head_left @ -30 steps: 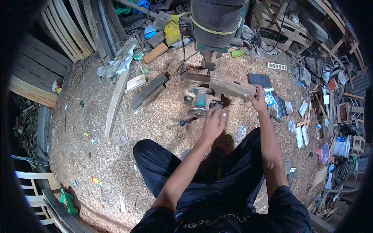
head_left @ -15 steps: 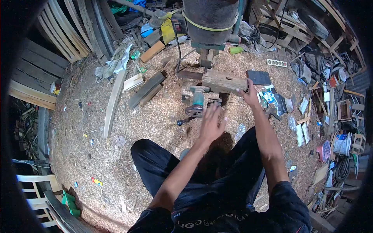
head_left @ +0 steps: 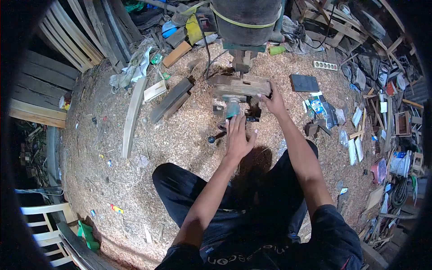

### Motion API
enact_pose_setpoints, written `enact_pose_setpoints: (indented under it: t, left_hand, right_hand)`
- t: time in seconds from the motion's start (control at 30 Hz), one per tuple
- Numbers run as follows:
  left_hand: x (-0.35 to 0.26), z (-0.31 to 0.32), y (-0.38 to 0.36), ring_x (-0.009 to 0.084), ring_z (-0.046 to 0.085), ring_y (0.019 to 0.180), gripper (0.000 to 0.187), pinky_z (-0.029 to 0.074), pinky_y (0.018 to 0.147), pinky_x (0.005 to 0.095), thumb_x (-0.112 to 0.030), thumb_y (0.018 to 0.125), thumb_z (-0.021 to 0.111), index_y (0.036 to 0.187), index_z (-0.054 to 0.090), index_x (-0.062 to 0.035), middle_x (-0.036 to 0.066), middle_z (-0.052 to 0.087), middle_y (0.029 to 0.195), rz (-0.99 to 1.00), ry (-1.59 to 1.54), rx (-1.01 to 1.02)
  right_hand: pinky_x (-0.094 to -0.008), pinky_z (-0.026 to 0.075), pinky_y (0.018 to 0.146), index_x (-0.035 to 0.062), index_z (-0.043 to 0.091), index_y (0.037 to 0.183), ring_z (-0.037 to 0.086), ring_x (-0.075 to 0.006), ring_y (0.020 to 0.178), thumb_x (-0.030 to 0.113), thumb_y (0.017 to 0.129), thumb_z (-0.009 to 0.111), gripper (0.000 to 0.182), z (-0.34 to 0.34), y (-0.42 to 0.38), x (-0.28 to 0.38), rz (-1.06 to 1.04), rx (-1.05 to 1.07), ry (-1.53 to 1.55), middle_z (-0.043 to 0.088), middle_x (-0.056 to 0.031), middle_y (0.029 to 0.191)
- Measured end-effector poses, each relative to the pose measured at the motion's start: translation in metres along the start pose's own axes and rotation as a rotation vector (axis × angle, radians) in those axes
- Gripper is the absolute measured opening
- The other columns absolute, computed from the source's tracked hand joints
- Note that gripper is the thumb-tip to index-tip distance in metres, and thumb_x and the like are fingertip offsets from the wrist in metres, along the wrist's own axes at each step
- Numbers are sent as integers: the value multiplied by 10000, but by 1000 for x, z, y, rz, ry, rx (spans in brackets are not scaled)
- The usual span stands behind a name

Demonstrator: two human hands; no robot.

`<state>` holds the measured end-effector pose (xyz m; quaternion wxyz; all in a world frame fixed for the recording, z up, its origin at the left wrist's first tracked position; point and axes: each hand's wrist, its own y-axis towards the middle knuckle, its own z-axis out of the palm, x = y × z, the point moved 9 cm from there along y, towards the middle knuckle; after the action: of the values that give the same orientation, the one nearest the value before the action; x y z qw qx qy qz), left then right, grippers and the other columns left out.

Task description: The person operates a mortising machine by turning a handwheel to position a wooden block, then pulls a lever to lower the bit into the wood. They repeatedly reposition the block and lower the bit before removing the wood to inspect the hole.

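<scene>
A wooden block [head_left: 245,87] with a short slot in its top lies across the machine's vise [head_left: 232,108], below the chuck [head_left: 241,63]. My right hand [head_left: 274,103] grips the block's right end, thumb on the near side and fingers round the end. My left hand [head_left: 237,137] lies over the handwheel at the vise's front, fingers stretched out and thumb apart. The hand covers most of the wheel. A crank handle with a dark round knob [head_left: 211,140] sticks out to its left.
Above the block hangs a dark motor drum [head_left: 245,20] with a yellow strap. Wood shavings cover the floor. Dark beams [head_left: 173,101] and a long pale board [head_left: 134,119] lie left. Rightward are a black slab [head_left: 304,83], a power strip [head_left: 325,66] and piled scrap.
The block has shifted left beneath the chuck, and my right hand has moved left with it. My left hand has moved slightly left and down onto the handwheel.
</scene>
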<state>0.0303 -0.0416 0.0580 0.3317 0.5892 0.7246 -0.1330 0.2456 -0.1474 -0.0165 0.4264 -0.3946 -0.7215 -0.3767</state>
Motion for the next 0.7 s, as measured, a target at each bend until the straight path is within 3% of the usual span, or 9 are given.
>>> enact_pose_setpoints:
  t: [0.1,0.13,0.27,0.47,0.53,0.7]
  left_hand:
    - [18,-14,-2,431,322,1411,625,165,1188,571,-278,910,636,1395,429,56,279,404,1461,-15,-118,-117]
    - [28,-20,-6,439,347,1387,639,243,1174,530,-249,889,659,1400,418,49,265,396,1468,-27,-29,-201]
    - [65,-22,-8,446,367,1368,675,311,1158,457,-134,835,706,1416,399,19,276,388,1460,-143,-230,-98]
    - [75,-15,-9,439,380,1354,628,315,1146,467,-175,866,694,1397,415,11,260,412,1435,-131,-257,-153]
    - [81,-9,-5,438,415,1307,558,337,1115,475,-198,884,684,1345,446,7,255,439,1391,-154,-249,-179]
    - [82,-4,-2,436,482,1173,422,384,1018,497,-251,925,651,1222,489,1,241,492,1249,-213,-193,-206]
  right_hand:
    - [-387,454,1029,2,392,1429,586,-321,1208,129,820,794,741,-4,2,4,-20,-26,-34,588,-242,1291]
    - [-386,460,1023,5,398,1427,597,-318,1193,127,816,798,740,-5,1,3,-29,-46,-33,599,-236,1278]
    - [-391,474,1013,20,416,1411,614,-319,1169,131,797,814,741,-8,3,14,-31,-40,-10,622,-223,1242]
    - [-425,479,997,17,431,1388,604,-354,1166,213,789,827,744,-13,1,33,42,-87,-133,611,-241,1238]
    - [-444,475,992,-4,419,1389,601,-388,1154,256,798,822,762,-13,2,33,-37,-125,-218,607,-266,1226]
    - [-465,446,1017,-75,384,1378,564,-444,1170,323,834,783,783,-7,-11,13,14,-121,-218,564,-318,1244]
